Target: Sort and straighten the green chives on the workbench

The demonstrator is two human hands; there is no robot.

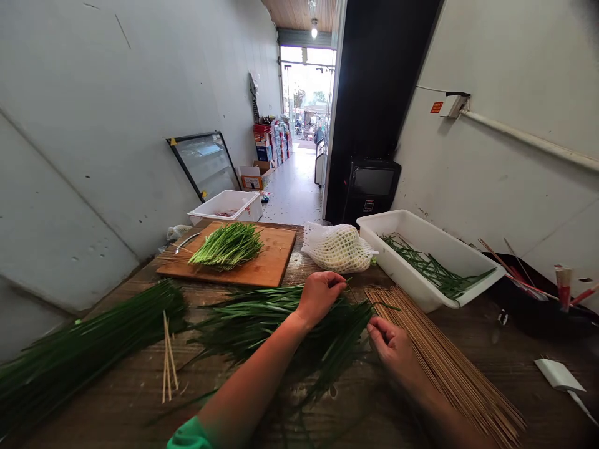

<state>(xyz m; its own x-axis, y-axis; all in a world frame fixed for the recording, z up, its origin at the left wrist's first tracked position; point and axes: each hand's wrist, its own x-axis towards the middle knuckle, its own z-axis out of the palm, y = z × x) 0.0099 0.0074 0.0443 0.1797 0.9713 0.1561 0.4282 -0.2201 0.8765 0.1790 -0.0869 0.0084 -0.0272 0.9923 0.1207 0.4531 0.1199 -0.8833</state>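
Long green garlic chives (262,312) lie in a loose heap on the wooden table. Above the heap's right part, my left hand (322,296) is pinched closed on a chive, whose green end shows at the fingertips. My right hand (390,343) is also pinched, at the heap's right edge beside a pile of bamboo skewers (440,355); what it holds is too thin to make out. A green leaf sticks out just above the right fingers. Part of the heap is hidden behind my left forearm.
A cutting board (276,249) bears cut green stems (229,245). A bigger chive bundle (93,343) and several short sticks (168,355) lie left. Behind are a net-wrapped item (339,248) and a white tub (397,219) with chives; a black pan (538,312) stands right.
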